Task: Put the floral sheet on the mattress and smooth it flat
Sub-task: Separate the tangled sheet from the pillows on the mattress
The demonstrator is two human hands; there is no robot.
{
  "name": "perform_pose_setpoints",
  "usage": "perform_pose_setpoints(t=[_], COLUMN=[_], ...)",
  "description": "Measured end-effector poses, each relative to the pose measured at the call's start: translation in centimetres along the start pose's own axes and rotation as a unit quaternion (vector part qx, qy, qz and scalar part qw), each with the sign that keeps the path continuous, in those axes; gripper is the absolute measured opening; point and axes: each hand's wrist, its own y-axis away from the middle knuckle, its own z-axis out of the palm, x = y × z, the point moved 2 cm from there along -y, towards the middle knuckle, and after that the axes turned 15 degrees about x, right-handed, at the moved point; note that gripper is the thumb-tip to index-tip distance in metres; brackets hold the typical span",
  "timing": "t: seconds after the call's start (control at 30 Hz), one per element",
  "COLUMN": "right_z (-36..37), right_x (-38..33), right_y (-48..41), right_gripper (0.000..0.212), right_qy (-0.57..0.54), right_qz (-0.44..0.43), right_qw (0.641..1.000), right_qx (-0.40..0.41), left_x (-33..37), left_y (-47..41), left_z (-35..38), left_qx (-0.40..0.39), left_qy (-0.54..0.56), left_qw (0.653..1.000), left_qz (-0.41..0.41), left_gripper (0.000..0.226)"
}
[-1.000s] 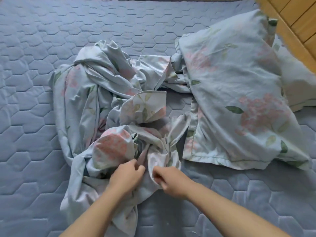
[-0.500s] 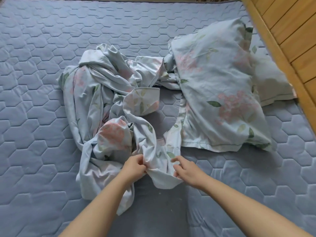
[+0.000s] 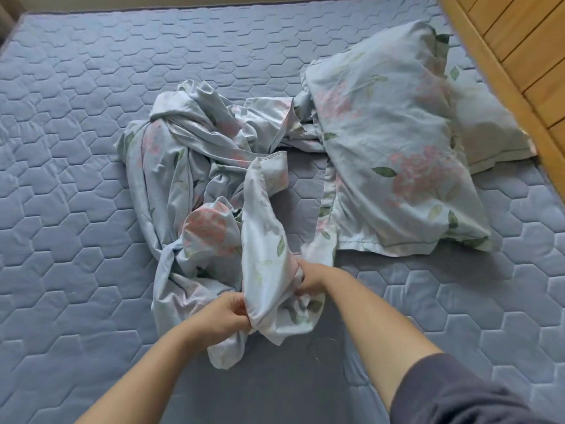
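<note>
the floral sheet (image 3: 189,166) lies crumpled in a heap in the middle of the quilted blue mattress (image 3: 76,148), and we hold its near part lifted in a twisted fold. our left hand (image 3: 223,316) pinches the lower end of that fold with curled fingers, while our right hand (image 3: 312,278) grips the cloth just beside it. a floral pillow (image 3: 397,154) lies to the right, touching the heap, near the wooden board (image 3: 519,41).

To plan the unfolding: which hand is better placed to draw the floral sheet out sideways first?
Probably the left hand. It grips the floral sheet next to the bunched bulk, and bare mattress lies on that side. The right hand grips it too, but a pillow blocks its side.
</note>
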Motion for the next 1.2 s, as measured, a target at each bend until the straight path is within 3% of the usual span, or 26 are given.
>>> perform_pose_setpoints(t=[0.07, 0.1, 0.17, 0.23, 0.3, 0.37, 0.4, 0.5, 0.6, 0.67, 0.73, 0.87, 0.93, 1.07, 1.13, 1.2], right_z=[1.4, 1.8, 1.8, 1.2, 0.8, 0.7, 0.8, 2.2, 2.9, 2.6, 2.4, 0.5, -1.5, -7.1, -10.3, -13.2], right_x=[0.9, 0.9, 0.6, -0.4, -1.3, -2.2, -2.8, -3.5, -3.7, -3.2, -1.9, 0.7, 1.4, 1.0, 0.0, -1.0], right_y=[0.3, 0.4, 0.0, -0.2, 0.1, 1.1, 1.8, 2.5, 2.4, 2.4, 2.3, 2.5, 3.5, 7.4, 10.6, 14.3], right_gripper=[0.063, 0.058, 0.038, 0.015, 0.024, 0.047, 0.051, 0.05, 0.044, 0.046, 0.049, 0.058, 0.042, 0.04, 0.028, 0.022], right_qy=[-0.064, -0.127, -0.247, -0.299, -0.311, -0.301, -0.299, -0.289, -0.293, -0.239, -0.202, -0.203, -0.267, -0.388, -0.353, -0.317], right_qz=[0.023, 0.026, 0.032, 0.034, 0.026, 0.012, 0.001, -0.035, -0.008, 0.033, 0.072, 0.043, 0.026, -0.02, -0.07, -0.131], right_qw=[0.997, 0.991, 0.968, 0.951, 0.948, 0.954, 0.954, 0.956, 0.955, 0.966, 0.972, 0.978, 0.962, 0.909, 0.914, 0.919], right_qx=[-0.048, -0.034, 0.035, 0.074, 0.057, 0.002, -0.027, -0.035, -0.046, -0.089, -0.102, 0.01, 0.045, 0.151, 0.19, 0.193], left_x=[-0.3, -0.2, 0.0, -0.1, -0.4, -0.6, -0.8, -0.7, -0.3, -0.2, -0.2, -0.3, -0.3, 1.7, 4.8, 9.4], left_y=[0.4, 0.6, 1.0, 1.4, 1.6, 2.0, 2.1, 2.5, 2.6, 2.6, 2.6, 2.6, 2.3, 1.6, 0.9, 0.6], left_z=[-0.4, -0.5, -0.6, -0.6, -0.6, -0.5, -0.6, -0.6, -0.5, -0.8, -1.0, -0.9, -0.8, 0.6, 1.0, 1.6], left_qx=[-0.012, -0.026, -0.065, -0.088, -0.102, -0.114, -0.112, -0.097, -0.091, -0.086, -0.069, 0.0, 0.028, 0.038, 0.147, 0.27], left_qy=[-0.024, -0.034, -0.067, -0.093, -0.113, -0.119, -0.124, -0.126, -0.122, -0.123, -0.115, -0.056, -0.057, -0.159, -0.255, -0.22], left_qw=[1.0, 0.999, 0.996, 0.992, 0.988, 0.986, 0.986, 0.987, 0.988, 0.988, 0.99, 0.997, 0.996, 0.983, 0.955, 0.936], left_qz=[-0.007, -0.008, -0.004, -0.01, -0.021, -0.023, -0.02, -0.025, -0.031, -0.032, -0.036, -0.061, -0.067, -0.082, -0.039, 0.042], left_gripper=[0.056, 0.056, 0.042, 0.028, 0.026, 0.006, 0.011, 0.03, 0.015, 0.016, 0.021, 0.02, 0.02, 0.024, 0.04, 0.057])
